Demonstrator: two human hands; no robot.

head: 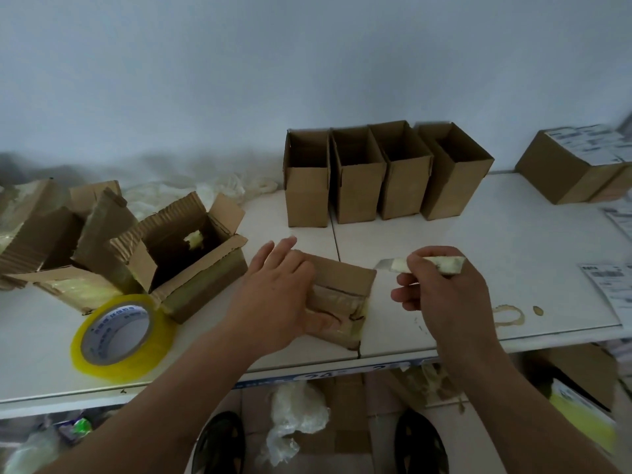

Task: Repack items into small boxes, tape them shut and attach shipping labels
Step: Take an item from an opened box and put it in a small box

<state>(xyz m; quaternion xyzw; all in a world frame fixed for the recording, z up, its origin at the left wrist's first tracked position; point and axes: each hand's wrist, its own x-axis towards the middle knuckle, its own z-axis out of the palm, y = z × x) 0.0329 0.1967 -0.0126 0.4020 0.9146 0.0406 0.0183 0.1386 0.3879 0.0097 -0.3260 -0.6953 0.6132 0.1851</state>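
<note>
Currently the left hand is lying flat with fingers spread on top of the taped carton, which is sitting near the front edge of the desk, roughly at its middle. The right hand is pinching a tape-wrapped knife just beside the carton's right side, blade pointing left toward it. The carton is looking light and moderately stiff, but its glossy tape is likely slippery, so pressing down from above, clear of the seam, is judged the safest hold while the blade is working. Corrugated walls are crushing easily, so keep the grip broad. Four small boxes are standing upright in a row toward the back edge, touching side by side, tops open; what can be seen of their interiors is looking empty. An opened carton is sitting toward the left edge with flaps raised, and only a pale scrap is showing inside. A tape roll is lying flat at the front left, just beside it. Labelled boxes are resting at the back right corner, and loose shipping labels are lying along the right edge.
</note>
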